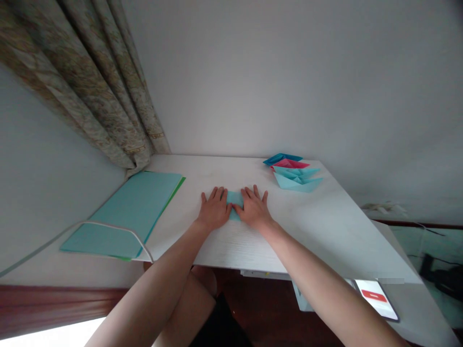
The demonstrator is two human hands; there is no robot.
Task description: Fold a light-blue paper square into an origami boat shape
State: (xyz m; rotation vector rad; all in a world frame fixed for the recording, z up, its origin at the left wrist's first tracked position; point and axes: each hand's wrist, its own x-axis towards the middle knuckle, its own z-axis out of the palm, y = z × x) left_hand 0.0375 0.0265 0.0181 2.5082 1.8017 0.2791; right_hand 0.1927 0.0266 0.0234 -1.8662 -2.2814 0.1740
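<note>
A small piece of light blue paper [235,198] lies flat on the white table [217,246], partly covered by both hands. My left hand [215,208] rests on its left side with the fingers spread and pointing away from me. On the right side, my right hand [254,207] presses down the same way, fingers stretched out. The two thumbs come close together over the middle of the paper. How the paper is folded under the palms is hidden.
Several folded paper boats [298,182], light blue, pink and dark blue, stand at the back right. Large light blue and green sheets [123,212] lie at the left, with a white cable [108,225] across them. A lit phone [376,300] sits at the front right.
</note>
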